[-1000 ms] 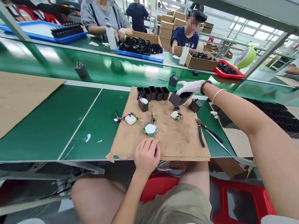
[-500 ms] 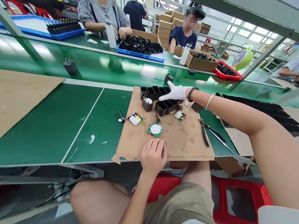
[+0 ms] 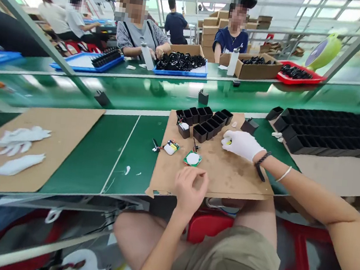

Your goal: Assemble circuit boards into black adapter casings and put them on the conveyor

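My right hand [image 3: 243,143], in a white glove, rests on the brown cardboard mat [image 3: 227,178], its fingers closed over a small circuit board with a yellow part [image 3: 228,142]. Just beyond it stand two rows of small open black boxes [image 3: 206,121]. My bare left hand [image 3: 189,191] hovers at the mat's near edge, fingers loosely curled, nothing visible in it. A green board with a white disc [image 3: 192,158] lies just ahead of it. Another wired board [image 3: 171,147] lies at the mat's left edge.
Trays of black boxes [image 3: 331,131] fill the bench to the right. A single black box [image 3: 249,126] stands near them. White gloves [image 3: 22,137] lie on a cardboard sheet at the left. Other people work across a green conveyor [image 3: 172,90], beside bins of black parts.
My right hand has pulled back from the black boxes and come down on the small board. The moved boxes now stand beside the first row. My left hand has lifted slightly and loosened.
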Available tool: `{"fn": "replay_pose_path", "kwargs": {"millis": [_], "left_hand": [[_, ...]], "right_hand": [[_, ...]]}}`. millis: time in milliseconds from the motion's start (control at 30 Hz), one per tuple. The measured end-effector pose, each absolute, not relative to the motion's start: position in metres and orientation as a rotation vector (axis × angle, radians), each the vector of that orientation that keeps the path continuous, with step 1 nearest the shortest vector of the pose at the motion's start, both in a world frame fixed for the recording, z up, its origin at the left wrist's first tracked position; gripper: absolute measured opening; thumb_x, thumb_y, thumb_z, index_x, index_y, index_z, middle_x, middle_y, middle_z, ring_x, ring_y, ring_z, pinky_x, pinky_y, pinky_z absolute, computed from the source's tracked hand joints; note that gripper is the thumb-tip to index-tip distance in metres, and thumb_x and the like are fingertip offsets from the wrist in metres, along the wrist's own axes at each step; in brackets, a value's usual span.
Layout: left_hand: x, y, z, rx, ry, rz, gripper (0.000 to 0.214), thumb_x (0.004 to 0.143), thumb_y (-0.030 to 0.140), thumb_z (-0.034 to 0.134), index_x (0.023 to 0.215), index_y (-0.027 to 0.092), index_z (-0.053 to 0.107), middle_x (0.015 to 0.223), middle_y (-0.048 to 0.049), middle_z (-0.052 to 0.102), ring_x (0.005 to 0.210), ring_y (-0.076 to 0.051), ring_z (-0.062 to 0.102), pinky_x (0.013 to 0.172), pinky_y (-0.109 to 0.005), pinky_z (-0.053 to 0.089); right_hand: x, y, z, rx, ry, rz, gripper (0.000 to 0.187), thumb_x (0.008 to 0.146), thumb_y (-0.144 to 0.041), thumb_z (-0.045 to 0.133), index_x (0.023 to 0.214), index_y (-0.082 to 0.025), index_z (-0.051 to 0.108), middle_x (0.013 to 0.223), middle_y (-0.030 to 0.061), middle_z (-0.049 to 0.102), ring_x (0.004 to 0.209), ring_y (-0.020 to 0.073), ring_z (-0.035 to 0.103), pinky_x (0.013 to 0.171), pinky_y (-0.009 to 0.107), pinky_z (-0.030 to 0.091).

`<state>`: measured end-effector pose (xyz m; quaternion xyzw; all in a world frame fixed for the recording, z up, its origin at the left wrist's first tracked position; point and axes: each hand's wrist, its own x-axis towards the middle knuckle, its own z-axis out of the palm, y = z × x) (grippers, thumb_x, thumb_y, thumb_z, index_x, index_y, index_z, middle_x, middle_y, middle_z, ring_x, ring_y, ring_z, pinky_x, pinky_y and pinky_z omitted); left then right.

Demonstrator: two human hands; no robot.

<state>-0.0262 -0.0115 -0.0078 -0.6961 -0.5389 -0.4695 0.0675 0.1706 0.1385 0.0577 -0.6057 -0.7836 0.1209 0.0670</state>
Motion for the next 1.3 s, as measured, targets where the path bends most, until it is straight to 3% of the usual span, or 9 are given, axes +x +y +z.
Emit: {"fn": "replay_pose_path", "kwargs": {"millis": [100, 167, 267, 400, 600, 733, 867, 1100, 1300], "left_hand": [[-0.03, 0.013, 0.018, -2.125, -1.74, -1.341, 0.004, 0.092, 0.024, 0.066, 0.094, 0.023, 0.07, 0.095, -0.003, 0.079, 0.098, -0.023, 0.07, 0.092, -0.037, 0.046], [-0.032, 0.041, 0.034, -2.122, -1.911, -1.209, 0.029, 0.089, 0.03, 0.072, 0.116, 0.022, 0.068, 0.116, -0.0084, 0.078, 0.117, -0.029, 0.065, 0.105, -0.044, 0.041], [-0.032, 0.088, 0.052, -2.218, -2.085, -0.904, 0.077, 0.084, 0.036, 0.079, 0.15, 0.014, 0.046, 0.144, -0.0173, 0.065, 0.139, -0.036, 0.051, 0.115, -0.05, 0.034], [-0.034, 0.127, 0.063, -2.299, -2.183, -0.636, 0.083, 0.08, 0.029, 0.081, 0.151, 0.008, 0.043, 0.141, -0.0225, 0.066, 0.139, -0.039, 0.048, 0.114, -0.052, 0.033], [-0.029, 0.082, 0.076, -2.327, -2.039, -1.069, 0.065, 0.076, 0.023, 0.079, 0.135, 0.019, 0.053, 0.129, -0.0123, 0.069, 0.129, -0.032, 0.06, 0.122, -0.055, 0.03], [-0.012, 0.033, 0.072, -2.433, -1.967, -1.539, 0.066, 0.077, 0.023, 0.079, 0.136, 0.023, 0.05, 0.134, -0.0099, 0.061, 0.122, -0.024, 0.065, 0.11, -0.04, 0.05], [0.006, 0.01, 0.048, -2.449, -2.092, -1.477, 0.059, 0.075, 0.025, 0.084, 0.128, 0.022, 0.057, 0.123, -0.0081, 0.064, 0.116, -0.024, 0.067, 0.105, -0.04, 0.055], [0.021, 0.006, 0.007, -2.645, -2.317, -1.704, 0.066, 0.074, 0.018, 0.086, 0.132, 0.019, 0.055, 0.137, -0.0131, 0.067, 0.127, -0.028, 0.066, 0.112, -0.044, 0.053], [0.014, -0.012, 0.03, -2.745, -2.086, -2.035, 0.058, 0.072, 0.016, 0.088, 0.124, 0.023, 0.064, 0.131, -0.0082, 0.073, 0.127, -0.025, 0.068, 0.112, -0.038, 0.053]], "right_hand": [[0.187, 0.129, 0.059, -1.73, -2.2, 0.566, 0.038, 0.084, -0.027, 0.065, 0.121, -0.02, 0.066, 0.105, 0.0095, 0.079, 0.103, 0.0277, 0.074, 0.096, 0.04, 0.057], [0.2, 0.113, 0.059, -1.593, -2.053, 0.783, 0.047, 0.089, -0.032, 0.059, 0.134, -0.023, 0.056, 0.102, 0.0064, 0.078, 0.099, 0.0229, 0.075, 0.092, 0.037, 0.06], [0.215, 0.079, 0.051, -1.156, -1.499, 1.32, 0.053, 0.084, -0.041, 0.068, 0.134, -0.029, 0.055, 0.106, 0.0029, 0.078, 0.109, 0.0218, 0.075, 0.101, 0.041, 0.06], [0.227, 0.037, 0.026, -0.775, -0.904, 1.634, 0.035, 0.085, -0.054, 0.07, 0.117, -0.039, 0.067, 0.125, -0.0014, 0.077, 0.122, 0.0241, 0.072, 0.112, 0.052, 0.056], [0.232, 0.0, -0.005, -0.6, -0.844, 1.631, 0.034, 0.087, -0.062, 0.066, 0.119, -0.05, 0.072, 0.131, 0.0004, 0.076, 0.112, 0.0259, 0.077, 0.083, 0.045, 0.067], [0.226, -0.005, -0.016, -0.607, -0.911, 1.539, 0.046, 0.085, -0.07, 0.065, 0.129, -0.054, 0.065, 0.138, 0.0009, 0.071, 0.117, 0.0252, 0.074, 0.078, 0.042, 0.066], [0.221, -0.003, -0.024, -0.581, -0.889, 1.567, 0.053, 0.081, -0.079, 0.063, 0.129, -0.056, 0.063, 0.138, -0.0014, 0.07, 0.115, 0.0225, 0.073, 0.073, 0.037, 0.065], [0.219, -0.003, -0.009, -0.66, -0.944, 1.377, 0.039, 0.087, -0.056, 0.074, 0.124, -0.046, 0.067, 0.132, -0.0003, 0.074, 0.131, 0.026, 0.068, 0.108, 0.051, 0.058], [0.206, 0.004, 0.026, -0.724, -1.32, 1.017, 0.048, 0.069, -0.022, 0.094, 0.112, -0.028, 0.075, 0.121, 0.006, 0.079, 0.124, 0.0297, 0.073, 0.108, 0.048, 0.06]]}}
